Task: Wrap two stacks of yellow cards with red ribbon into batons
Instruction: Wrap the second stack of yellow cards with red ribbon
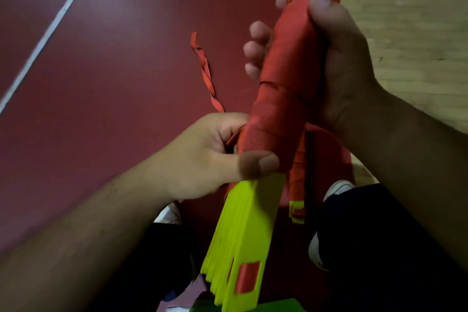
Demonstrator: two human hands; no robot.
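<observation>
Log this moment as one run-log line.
stage: wrapping | right hand: grips ribbon-wrapped baton | left hand: pinches red ribbon at wrap's lower edge | yellow cards: lower end bare

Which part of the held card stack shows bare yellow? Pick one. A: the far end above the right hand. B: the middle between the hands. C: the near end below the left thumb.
C: yellow cards fan out bare below the left hand; red ribbon covers everything up past the right hand.
</observation>
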